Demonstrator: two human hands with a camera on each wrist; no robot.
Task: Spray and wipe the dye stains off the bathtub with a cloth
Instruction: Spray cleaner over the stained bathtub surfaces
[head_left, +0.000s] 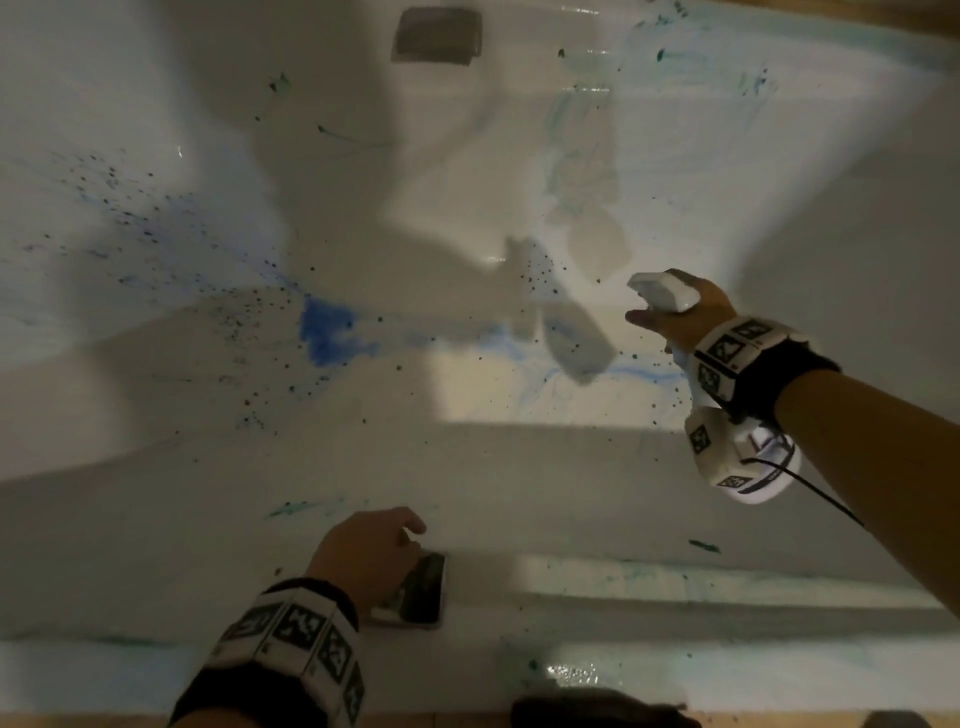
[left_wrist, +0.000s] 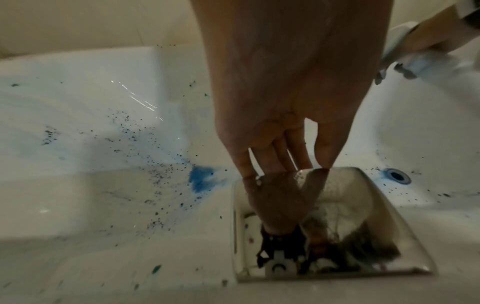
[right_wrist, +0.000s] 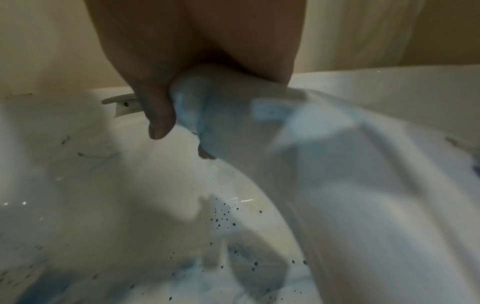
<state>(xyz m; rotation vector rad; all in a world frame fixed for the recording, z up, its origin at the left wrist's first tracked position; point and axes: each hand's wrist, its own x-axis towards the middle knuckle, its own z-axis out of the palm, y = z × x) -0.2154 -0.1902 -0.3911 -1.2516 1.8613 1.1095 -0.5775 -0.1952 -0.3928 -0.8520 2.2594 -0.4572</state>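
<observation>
The white bathtub (head_left: 519, 467) carries a dense blue dye patch (head_left: 327, 332) on its floor, dark speckles (head_left: 156, 223) on the left wall and pale blue streaks (head_left: 524, 348) running right. My right hand (head_left: 655, 312) grips a white spray bottle (head_left: 667, 293) over the tub's right half, nozzle pointing left. In the right wrist view the thumb (right_wrist: 158, 123) wraps the spray bottle (right_wrist: 337, 185). My left hand (head_left: 387, 538) rests its straight fingers (left_wrist: 322, 152) on a chrome plate (left_wrist: 363, 216) on the near wall. No cloth is clearly identifiable.
A second chrome plate (head_left: 439, 36) sits on the far wall. The drain (left_wrist: 396, 175) is ringed with blue. Green smears (head_left: 704, 545) mark the near rim (head_left: 727, 670). A dark object (head_left: 597, 709) lies at the near edge.
</observation>
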